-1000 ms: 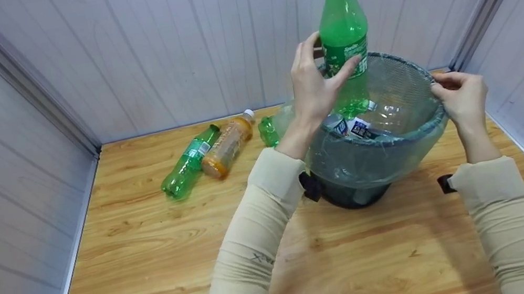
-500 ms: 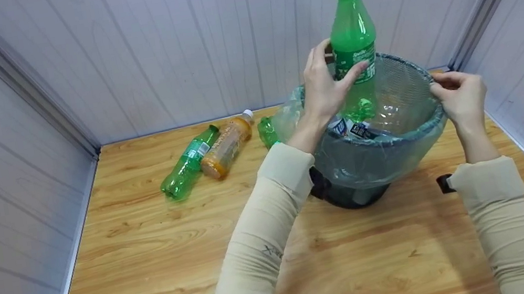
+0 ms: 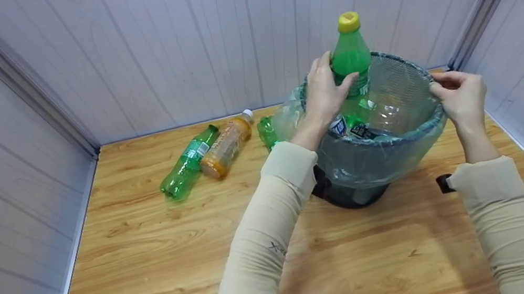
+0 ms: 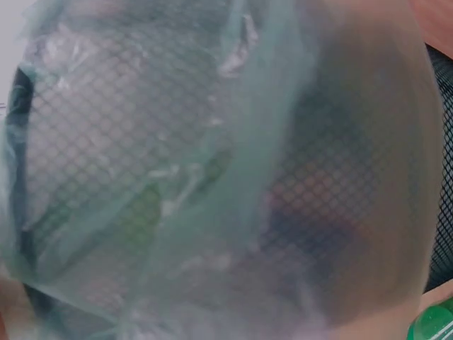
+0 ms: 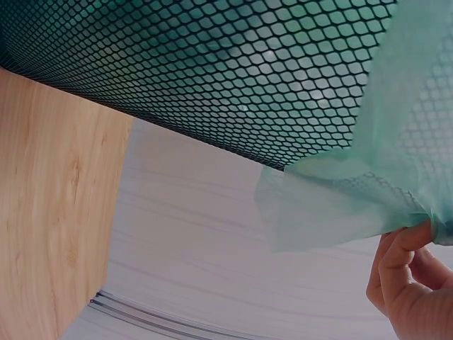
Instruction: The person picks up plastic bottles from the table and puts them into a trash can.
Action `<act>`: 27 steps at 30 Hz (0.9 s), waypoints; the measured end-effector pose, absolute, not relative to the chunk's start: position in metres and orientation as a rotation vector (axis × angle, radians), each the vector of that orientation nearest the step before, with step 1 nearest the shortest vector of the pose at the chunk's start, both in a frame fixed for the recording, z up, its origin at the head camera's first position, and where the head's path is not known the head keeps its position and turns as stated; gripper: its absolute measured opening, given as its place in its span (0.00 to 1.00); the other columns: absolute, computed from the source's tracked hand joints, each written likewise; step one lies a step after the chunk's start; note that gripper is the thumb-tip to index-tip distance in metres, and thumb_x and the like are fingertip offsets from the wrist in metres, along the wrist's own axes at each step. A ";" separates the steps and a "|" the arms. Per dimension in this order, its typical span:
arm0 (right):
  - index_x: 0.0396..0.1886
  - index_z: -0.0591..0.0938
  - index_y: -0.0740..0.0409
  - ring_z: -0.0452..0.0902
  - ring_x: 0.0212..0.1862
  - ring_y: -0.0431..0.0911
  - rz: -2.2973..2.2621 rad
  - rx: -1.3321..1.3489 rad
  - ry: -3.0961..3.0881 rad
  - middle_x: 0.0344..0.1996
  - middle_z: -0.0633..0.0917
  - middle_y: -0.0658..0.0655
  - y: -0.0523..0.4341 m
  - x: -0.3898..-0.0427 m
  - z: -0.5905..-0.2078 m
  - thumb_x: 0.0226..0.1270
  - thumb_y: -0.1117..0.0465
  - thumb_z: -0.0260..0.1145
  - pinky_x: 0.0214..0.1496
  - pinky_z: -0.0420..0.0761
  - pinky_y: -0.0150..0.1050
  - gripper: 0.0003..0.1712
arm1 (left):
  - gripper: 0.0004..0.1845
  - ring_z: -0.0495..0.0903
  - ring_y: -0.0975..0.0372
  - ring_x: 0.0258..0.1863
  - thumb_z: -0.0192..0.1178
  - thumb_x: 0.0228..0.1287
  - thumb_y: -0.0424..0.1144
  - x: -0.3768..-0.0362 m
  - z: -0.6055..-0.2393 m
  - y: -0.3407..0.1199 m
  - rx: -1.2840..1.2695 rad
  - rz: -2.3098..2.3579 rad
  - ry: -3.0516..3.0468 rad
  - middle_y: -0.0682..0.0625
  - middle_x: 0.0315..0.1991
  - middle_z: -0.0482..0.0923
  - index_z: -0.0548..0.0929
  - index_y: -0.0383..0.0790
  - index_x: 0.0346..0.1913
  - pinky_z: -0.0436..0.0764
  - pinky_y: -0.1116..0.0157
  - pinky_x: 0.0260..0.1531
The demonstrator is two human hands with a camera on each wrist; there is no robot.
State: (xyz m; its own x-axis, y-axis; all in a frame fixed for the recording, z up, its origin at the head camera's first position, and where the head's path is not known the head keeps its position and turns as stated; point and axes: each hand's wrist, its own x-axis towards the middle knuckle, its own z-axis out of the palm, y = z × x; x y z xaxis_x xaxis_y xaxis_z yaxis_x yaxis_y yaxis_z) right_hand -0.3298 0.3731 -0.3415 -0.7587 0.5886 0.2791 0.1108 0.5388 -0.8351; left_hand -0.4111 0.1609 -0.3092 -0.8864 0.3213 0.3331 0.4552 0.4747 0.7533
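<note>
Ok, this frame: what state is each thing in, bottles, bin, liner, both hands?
Green bottle with yellow cap: upright, capped, lower part inside the bin, held by the left hand.
Mesh bin: upright on the table, lined, holding other bottles.
Liner: folded over the rim, pinched by the right hand.
Green bottle: lying on the table.
Orange bottle: lying beside it, capped.

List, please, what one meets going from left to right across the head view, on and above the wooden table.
Green bottle lying down → orange bottle lying down → left hand → upright green bottle with yellow cap → mesh bin with green liner → right hand.
</note>
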 end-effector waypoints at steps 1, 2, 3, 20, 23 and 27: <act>0.44 0.80 0.68 0.70 0.27 0.29 1.161 -0.567 -2.237 0.23 0.75 0.36 0.373 -0.330 -0.341 0.56 0.65 0.58 0.30 0.70 0.21 0.16 | 0.32 0.68 0.63 0.51 0.59 0.56 0.44 -0.412 -0.308 0.161 -0.660 -1.356 -2.580 0.48 0.52 0.68 0.63 0.36 0.62 0.67 0.74 0.49; 0.44 0.80 0.68 0.70 0.27 0.29 1.163 -0.571 -2.238 0.23 0.75 0.37 0.373 -0.330 -0.341 0.56 0.65 0.58 0.30 0.70 0.21 0.16 | 0.31 0.68 0.63 0.51 0.59 0.57 0.44 -0.412 -0.308 0.160 -0.637 -1.340 -2.578 0.47 0.51 0.69 0.63 0.35 0.61 0.67 0.74 0.49; 0.44 0.80 0.68 0.70 0.27 0.29 1.159 -0.574 -2.240 0.23 0.75 0.37 0.373 -0.330 -0.341 0.56 0.65 0.58 0.30 0.70 0.21 0.16 | 0.31 0.68 0.62 0.51 0.59 0.57 0.43 -0.412 -0.307 0.160 -0.609 -1.340 -2.573 0.47 0.52 0.68 0.63 0.35 0.61 0.67 0.75 0.49; 0.44 0.80 0.67 0.70 0.28 0.30 1.144 -0.576 -2.236 0.24 0.76 0.38 0.371 -0.329 -0.341 0.57 0.64 0.59 0.29 0.70 0.21 0.16 | 0.14 0.71 0.62 0.45 0.56 0.60 0.41 -0.412 -0.306 0.136 -0.514 -1.438 -2.394 0.49 0.43 0.71 0.72 0.36 0.45 0.70 0.77 0.41; 0.44 0.80 0.66 0.70 0.28 0.30 1.146 -0.580 -2.235 0.25 0.76 0.38 0.371 -0.328 -0.340 0.57 0.64 0.59 0.28 0.70 0.21 0.16 | 0.16 0.71 0.62 0.46 0.55 0.61 0.42 -0.413 -0.305 0.130 -0.526 -1.425 -2.398 0.49 0.45 0.72 0.72 0.36 0.48 0.69 0.77 0.42; 0.44 0.80 0.67 0.70 0.28 0.30 1.158 -0.576 -2.222 0.24 0.76 0.37 0.371 -0.328 -0.340 0.57 0.65 0.59 0.28 0.70 0.20 0.15 | 0.17 0.71 0.63 0.44 0.55 0.61 0.42 -0.414 -0.302 0.121 -0.545 -1.425 -2.375 0.48 0.45 0.72 0.73 0.36 0.49 0.69 0.77 0.40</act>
